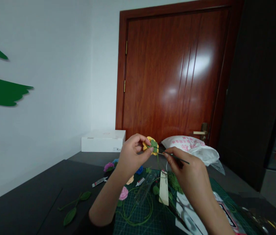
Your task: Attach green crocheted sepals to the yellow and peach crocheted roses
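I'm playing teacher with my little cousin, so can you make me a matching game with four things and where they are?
Things:
1. crocheted flower
2. thin dark-handled tool
3. white box
4. two-leaf sprig

Places:
A. far back, by the door frame
B. in the right hand
C. left of the cutting mat
D. in the left hand

Pairs: 1-D, 2-B, 3-A, 4-C

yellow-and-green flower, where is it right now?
Head view, slightly right of and below centre: the yellow-and-green flower is pinched in the left hand, just left of the right hand and its thin tool.
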The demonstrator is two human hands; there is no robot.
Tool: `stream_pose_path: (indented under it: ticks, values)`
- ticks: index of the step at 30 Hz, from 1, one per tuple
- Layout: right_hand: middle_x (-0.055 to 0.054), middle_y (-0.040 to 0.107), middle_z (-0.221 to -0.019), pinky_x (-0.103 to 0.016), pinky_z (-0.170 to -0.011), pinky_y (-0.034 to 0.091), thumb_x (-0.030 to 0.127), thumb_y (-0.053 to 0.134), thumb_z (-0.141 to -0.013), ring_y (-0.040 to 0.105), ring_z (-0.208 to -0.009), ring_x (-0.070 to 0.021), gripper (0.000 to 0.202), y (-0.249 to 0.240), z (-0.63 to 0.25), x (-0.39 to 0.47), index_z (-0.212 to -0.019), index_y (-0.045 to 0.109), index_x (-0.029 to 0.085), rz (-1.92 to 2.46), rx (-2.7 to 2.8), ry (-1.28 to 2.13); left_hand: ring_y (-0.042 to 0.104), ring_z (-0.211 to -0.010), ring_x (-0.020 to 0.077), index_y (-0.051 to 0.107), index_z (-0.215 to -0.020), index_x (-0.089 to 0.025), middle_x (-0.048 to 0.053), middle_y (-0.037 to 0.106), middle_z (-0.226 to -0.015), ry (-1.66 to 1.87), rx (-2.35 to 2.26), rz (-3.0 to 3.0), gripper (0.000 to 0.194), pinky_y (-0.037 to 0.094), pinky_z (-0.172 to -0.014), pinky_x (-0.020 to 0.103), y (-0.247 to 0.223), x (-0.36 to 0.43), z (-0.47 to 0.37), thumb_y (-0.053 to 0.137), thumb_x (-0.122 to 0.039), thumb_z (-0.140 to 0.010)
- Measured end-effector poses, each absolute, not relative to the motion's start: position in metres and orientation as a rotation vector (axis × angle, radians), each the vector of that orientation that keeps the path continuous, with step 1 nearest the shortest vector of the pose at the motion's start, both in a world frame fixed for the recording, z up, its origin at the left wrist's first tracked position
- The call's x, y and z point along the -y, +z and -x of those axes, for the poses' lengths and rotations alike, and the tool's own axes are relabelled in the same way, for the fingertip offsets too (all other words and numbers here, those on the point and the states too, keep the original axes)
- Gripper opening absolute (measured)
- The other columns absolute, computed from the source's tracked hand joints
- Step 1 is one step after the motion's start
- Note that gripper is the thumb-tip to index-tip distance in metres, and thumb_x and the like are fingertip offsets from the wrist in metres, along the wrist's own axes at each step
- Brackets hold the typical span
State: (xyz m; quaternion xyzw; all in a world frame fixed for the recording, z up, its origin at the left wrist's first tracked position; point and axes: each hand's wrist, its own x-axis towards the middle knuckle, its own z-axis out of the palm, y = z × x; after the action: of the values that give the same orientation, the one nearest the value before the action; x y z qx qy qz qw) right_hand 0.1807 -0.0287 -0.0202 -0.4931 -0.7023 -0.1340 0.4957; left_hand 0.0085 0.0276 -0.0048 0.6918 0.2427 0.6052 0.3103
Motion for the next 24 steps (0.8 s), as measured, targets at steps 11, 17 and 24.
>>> stream_pose_path:
  ticks: [11,17,24]
  values:
    - [0.005,0.050,-0.049,-0.025,-0.051,0.034,0.044,0.052,-0.092,0.049,-0.046,-0.0138,0.029,-0.034,-0.166,0.011,-0.085,0.063,0.018,1.048,1.439,0.353,0.060,-0.069,0.0098,0.059,-0.077,-0.015,-0.001,0.063,-0.074,1.658,-0.543,-1.487,0.018,0.049,-0.067,0.020,-0.001,-0.024,-0.011,0.075,-0.013,-0.069]
    - [0.006,0.048,-0.050,-0.024,-0.049,0.030,0.050,0.059,-0.087,0.041,-0.047,-0.0115,0.033,-0.046,-0.154,0.005,-0.083,0.061,0.017,0.916,1.225,0.590,0.061,-0.068,0.0103,0.060,-0.077,-0.015,-0.002,0.064,-0.073,1.704,-0.520,-1.355,0.020,0.050,-0.067,0.022,-0.001,-0.020,-0.017,0.077,-0.013,-0.068]
    - [0.007,0.044,-0.050,-0.022,-0.047,0.025,0.051,0.067,-0.078,0.034,-0.047,-0.0096,0.035,-0.043,-0.140,0.006,-0.071,0.056,0.019,0.722,1.044,0.824,0.063,-0.069,0.0105,0.060,-0.080,-0.015,-0.002,0.066,-0.074,1.734,-0.457,-1.270,0.020,0.050,-0.067,0.021,-0.003,-0.017,-0.024,0.077,-0.015,-0.070]
